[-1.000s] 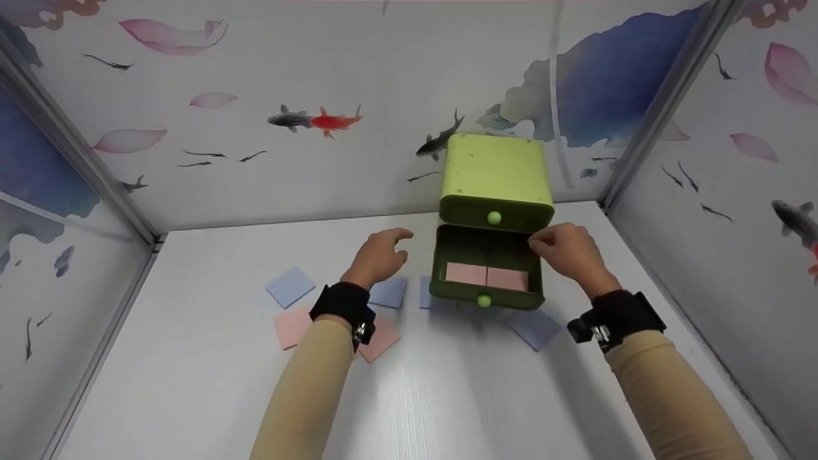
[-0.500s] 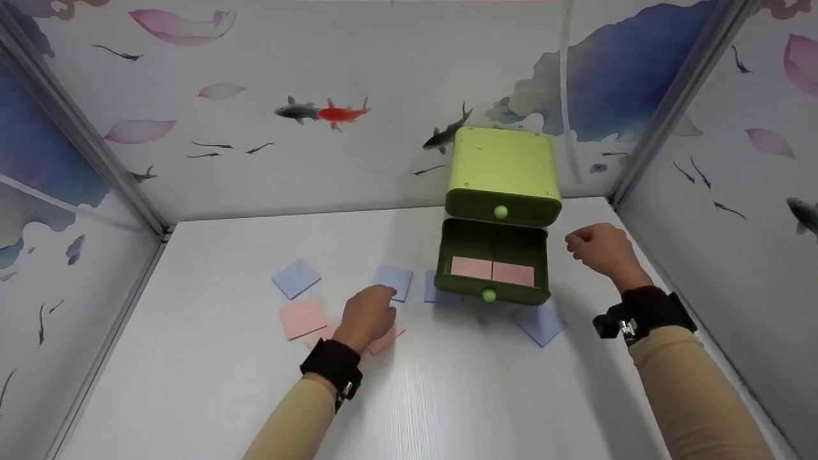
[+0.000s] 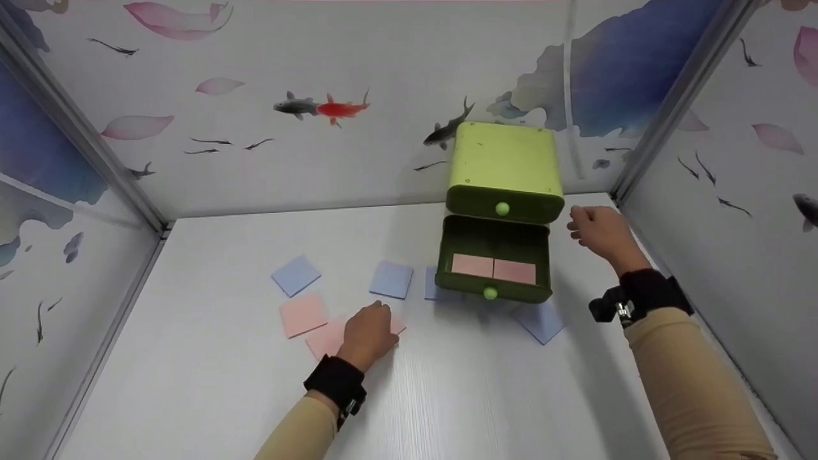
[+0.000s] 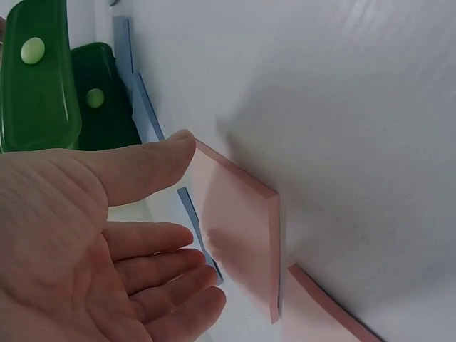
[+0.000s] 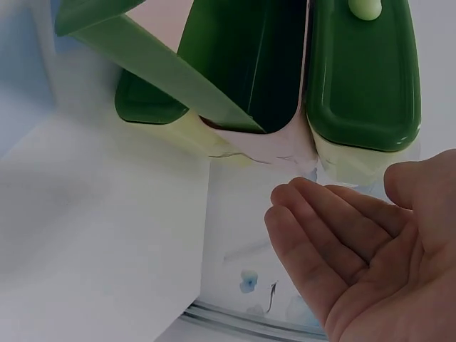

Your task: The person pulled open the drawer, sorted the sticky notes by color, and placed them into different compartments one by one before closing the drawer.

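Observation:
My left hand hovers over a pink square tile on the table. Its thumb overlaps one corner of that tile in the left wrist view; whether it touches cannot be told. The fingers are loosely bent and hold nothing. My right hand hangs beside the green drawer box, palm turned up in the right wrist view, fingers relaxed and nothing in them. Below the top drawer, a dark green drawer is pulled out. Inside lie two pink tiles, side by side.
More pink tiles lie left of my left hand. Several blue tiles are spread around: one at far left, one blue tile behind my left hand, another partly under the drawer. Patterned walls enclose the table.
My left hand has come down from beside the drawer to the pink tiles. My right hand has moved right, away from the drawer's edge. The drawer stays out with both tiles.

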Tool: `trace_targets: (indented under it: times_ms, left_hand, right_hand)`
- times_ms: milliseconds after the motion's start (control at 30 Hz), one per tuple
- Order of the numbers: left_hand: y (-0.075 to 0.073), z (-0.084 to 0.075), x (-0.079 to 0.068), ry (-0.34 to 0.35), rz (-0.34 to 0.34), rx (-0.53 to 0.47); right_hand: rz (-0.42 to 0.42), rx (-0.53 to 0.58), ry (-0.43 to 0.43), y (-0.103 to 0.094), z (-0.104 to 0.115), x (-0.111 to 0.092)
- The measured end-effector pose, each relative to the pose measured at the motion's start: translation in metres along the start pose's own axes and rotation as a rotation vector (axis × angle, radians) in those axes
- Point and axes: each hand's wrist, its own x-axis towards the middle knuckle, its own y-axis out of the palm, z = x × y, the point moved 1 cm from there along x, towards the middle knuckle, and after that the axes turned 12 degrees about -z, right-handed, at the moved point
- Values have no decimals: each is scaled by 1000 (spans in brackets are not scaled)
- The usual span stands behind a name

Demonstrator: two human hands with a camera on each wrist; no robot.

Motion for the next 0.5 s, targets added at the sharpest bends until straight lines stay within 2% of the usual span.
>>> trace_targets:
  times_ms: [133, 300, 500]
  left_hand:
    - [0, 3, -2, -5, 27, -17]
    - [3, 8, -2, -22, -7, -27]
    - [5, 13, -3, -50, -8, -36]
  right_hand:
    - [-6, 34, 2, 3, 9, 3]
    - [-6, 50, 19, 9, 18, 7]
    - [53, 103, 61, 14, 16, 9]
